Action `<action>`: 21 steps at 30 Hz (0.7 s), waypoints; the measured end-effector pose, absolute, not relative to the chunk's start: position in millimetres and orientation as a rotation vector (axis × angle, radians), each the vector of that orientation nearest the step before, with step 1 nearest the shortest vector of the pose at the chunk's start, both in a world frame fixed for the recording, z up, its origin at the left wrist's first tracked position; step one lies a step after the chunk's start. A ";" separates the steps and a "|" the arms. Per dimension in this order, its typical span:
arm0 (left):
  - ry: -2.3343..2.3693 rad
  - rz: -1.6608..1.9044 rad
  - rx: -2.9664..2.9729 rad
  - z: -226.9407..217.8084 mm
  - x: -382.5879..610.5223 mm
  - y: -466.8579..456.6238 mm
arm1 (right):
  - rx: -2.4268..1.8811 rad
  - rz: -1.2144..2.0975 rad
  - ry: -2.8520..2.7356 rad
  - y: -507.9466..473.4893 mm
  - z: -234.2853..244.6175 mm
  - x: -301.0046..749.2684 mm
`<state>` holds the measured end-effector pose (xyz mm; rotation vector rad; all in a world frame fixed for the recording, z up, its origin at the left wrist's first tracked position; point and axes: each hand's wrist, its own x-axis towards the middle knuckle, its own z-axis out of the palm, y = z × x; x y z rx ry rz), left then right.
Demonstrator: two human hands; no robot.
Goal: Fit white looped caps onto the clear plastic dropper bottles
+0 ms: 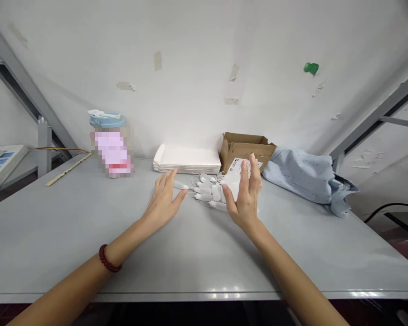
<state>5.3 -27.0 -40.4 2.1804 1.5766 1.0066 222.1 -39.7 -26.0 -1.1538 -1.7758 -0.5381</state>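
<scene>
A loose pile of small whitish tube-shaped pieces with thin strings or wires (pixel 204 191) lies on the grey table (pixel 190 253). My left hand (pixel 163 199) is at the left side of the pile, thumb apart from the fingers, holding nothing I can see. One tube-shaped piece (pixel 180 185) lies just behind that hand's fingers. On the right side of the pile, my right hand (pixel 245 197) is raised with its fingers up and thumb apart. It holds nothing visible and hides part of the pile and of a labelled cardboard box (pixel 238 151).
Against the wall stands a stack of white flat packets or sheets (pixel 190 159), left of the box. A crumpled light-blue cloth (pixel 301 174) lies at the right. A blue-lidded container (pixel 106 120), partly blurred out, and a thin strip (pixel 68 170) are at the back left.
</scene>
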 end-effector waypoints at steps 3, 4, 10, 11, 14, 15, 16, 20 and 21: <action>1.589 0.968 2.176 -41.0 3.3 -24.1 | -1.143 -0.475 -1.731 -37.4 -24.7 224.8; 1.587 0.955 2.176 -41.6 2.5 -22.9 | -1.150 -0.433 -1.723 -36.4 -25.6 225.4; 1.572 0.897 2.218 -48.4 -2.4 -14.9 | -1.178 -0.236 -1.795 -28.8 -38.9 228.9; 1.559 0.904 2.240 -50.3 -2.8 -13.3 | -1.174 -0.228 -1.837 -27.0 -41.7 227.8; 1.502 0.948 2.330 -56.5 -3.3 -8.3 | -1.165 -0.215 -2.055 -22.1 -48.1 217.9; 1.486 0.958 2.356 -58.5 -3.4 -6.6 | -1.169 -0.217 -2.155 -21.0 -49.2 213.0; 1.476 0.962 2.377 -60.2 -3.7 -5.0 | -1.174 -0.224 -2.259 -20.4 -49.8 208.1; 1.423 0.897 2.435 -64.6 -6.1 -0.9 | -1.218 -0.258 -2.529 -22.7 -48.8 198.8; 1.404 0.870 2.447 -65.1 -6.6 -0.3 | -1.230 -0.263 -2.548 -24.0 -48.6 200.1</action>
